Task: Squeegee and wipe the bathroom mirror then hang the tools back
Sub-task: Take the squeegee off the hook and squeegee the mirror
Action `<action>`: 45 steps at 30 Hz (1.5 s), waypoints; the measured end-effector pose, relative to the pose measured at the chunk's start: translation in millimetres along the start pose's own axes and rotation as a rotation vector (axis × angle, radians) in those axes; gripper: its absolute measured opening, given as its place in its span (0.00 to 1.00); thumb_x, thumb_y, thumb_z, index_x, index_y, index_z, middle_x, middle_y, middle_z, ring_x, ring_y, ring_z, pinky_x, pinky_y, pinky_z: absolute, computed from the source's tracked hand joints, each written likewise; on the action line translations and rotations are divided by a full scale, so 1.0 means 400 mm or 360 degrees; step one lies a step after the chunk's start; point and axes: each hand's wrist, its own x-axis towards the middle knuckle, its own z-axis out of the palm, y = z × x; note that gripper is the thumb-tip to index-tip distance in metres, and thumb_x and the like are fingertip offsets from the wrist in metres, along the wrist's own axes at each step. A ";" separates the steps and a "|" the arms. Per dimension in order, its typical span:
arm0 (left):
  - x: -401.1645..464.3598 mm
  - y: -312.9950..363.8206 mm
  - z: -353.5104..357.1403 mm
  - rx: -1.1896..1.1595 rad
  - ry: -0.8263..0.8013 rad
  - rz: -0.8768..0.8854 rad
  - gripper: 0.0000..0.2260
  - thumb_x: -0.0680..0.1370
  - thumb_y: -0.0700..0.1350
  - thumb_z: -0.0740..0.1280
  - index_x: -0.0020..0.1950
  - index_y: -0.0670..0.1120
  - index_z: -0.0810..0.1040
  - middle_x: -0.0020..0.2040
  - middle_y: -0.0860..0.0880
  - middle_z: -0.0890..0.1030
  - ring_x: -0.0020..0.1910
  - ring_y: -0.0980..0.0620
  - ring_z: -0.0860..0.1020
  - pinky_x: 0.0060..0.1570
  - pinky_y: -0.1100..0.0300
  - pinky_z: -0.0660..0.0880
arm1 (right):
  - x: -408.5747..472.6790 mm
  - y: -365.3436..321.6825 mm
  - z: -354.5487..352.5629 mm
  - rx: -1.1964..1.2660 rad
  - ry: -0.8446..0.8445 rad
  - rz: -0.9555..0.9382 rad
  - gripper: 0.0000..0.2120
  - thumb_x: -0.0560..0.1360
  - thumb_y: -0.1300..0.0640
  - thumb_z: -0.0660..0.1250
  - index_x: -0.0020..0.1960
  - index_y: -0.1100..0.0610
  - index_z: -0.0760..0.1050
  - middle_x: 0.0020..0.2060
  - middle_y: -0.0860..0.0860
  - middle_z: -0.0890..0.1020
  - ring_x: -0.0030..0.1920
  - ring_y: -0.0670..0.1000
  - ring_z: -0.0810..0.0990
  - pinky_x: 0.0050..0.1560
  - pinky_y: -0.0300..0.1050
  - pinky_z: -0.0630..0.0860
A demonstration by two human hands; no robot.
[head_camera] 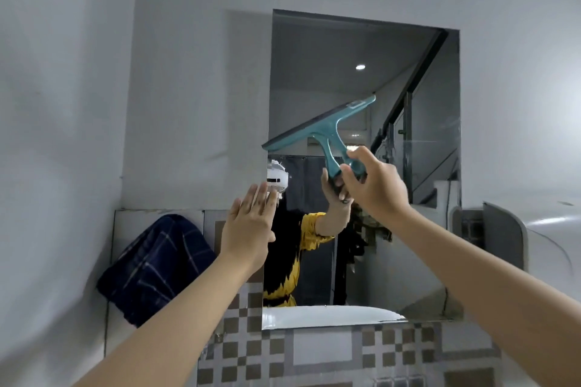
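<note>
Teal squeegee: plastic, T-shaped; its handle is gripped in the right hand, and the blade bar slants up and away from that hand, low end toward the left hand, high end above the right.
Blade edge: dark rubber strip along the upper side of the bar, lying against the glass at a tilt; the low tip reaches just past the mirror's left edge.
Right hand: fingers curled closed around the lower end of the squeegee handle, raised in front of the mirror's middle.
Left hand: flat and wide, fingers straight and together, holding nothing; it sits at the mirror's left edge, below the low end of the blade. Contact with the glass or wall cannot be told.
Mirror: unframed rectangle on a pale grey wall, directly beyond both hands; it reflects a raised arm in a yellow and black sleeve and the squeegee handle.
Checked cloth: dark blue with pale lines, hanging on the wall beside and below the left hand, well apart from the squeegee.
Tiles: brown and white checker pattern, below both forearms.
</note>
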 end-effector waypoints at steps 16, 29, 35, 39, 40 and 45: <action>0.005 -0.025 0.049 0.0107 0.0093 0.0049 0.42 0.69 0.43 0.73 0.75 0.46 0.50 0.75 0.46 0.51 0.74 0.45 0.50 0.67 0.50 0.48 | 0.021 0.233 -0.147 -0.0292 0.0003 -0.0236 0.13 0.75 0.48 0.66 0.58 0.50 0.78 0.33 0.48 0.80 0.28 0.50 0.75 0.28 0.45 0.76; 0.007 -0.020 0.051 0.0019 0.0100 0.0068 0.43 0.68 0.41 0.74 0.73 0.44 0.49 0.75 0.45 0.50 0.74 0.46 0.48 0.69 0.49 0.47 | -0.092 0.360 -0.251 -0.0120 0.0066 0.0375 0.07 0.76 0.54 0.67 0.54 0.54 0.77 0.35 0.54 0.81 0.27 0.53 0.76 0.29 0.44 0.74; 0.003 -0.010 0.039 0.0027 0.0044 0.0028 0.43 0.70 0.42 0.72 0.73 0.45 0.44 0.75 0.47 0.45 0.73 0.48 0.43 0.69 0.51 0.43 | -0.133 0.287 -0.194 0.0110 0.0098 0.0646 0.05 0.78 0.53 0.64 0.51 0.52 0.71 0.35 0.52 0.78 0.27 0.48 0.72 0.24 0.36 0.67; 0.001 -0.009 0.036 0.0076 0.0027 0.0006 0.43 0.71 0.44 0.71 0.75 0.45 0.44 0.75 0.47 0.44 0.74 0.48 0.42 0.70 0.51 0.43 | -0.154 0.224 -0.144 0.0254 0.0015 0.0889 0.05 0.80 0.52 0.59 0.52 0.52 0.64 0.41 0.55 0.77 0.28 0.50 0.73 0.24 0.42 0.70; 0.000 -0.009 0.036 0.0076 0.0027 0.0003 0.43 0.71 0.44 0.71 0.75 0.45 0.45 0.75 0.46 0.44 0.74 0.47 0.42 0.70 0.51 0.43 | -0.157 0.211 -0.137 0.0281 0.0015 0.0942 0.06 0.80 0.51 0.58 0.53 0.52 0.63 0.42 0.56 0.78 0.27 0.50 0.73 0.23 0.41 0.70; -0.001 -0.008 0.026 0.0089 0.0012 0.0008 0.43 0.72 0.47 0.70 0.75 0.46 0.43 0.75 0.47 0.41 0.73 0.47 0.40 0.70 0.51 0.42 | -0.151 0.125 -0.109 0.0516 0.0113 0.1205 0.08 0.80 0.52 0.57 0.55 0.55 0.64 0.42 0.57 0.78 0.26 0.49 0.72 0.22 0.40 0.68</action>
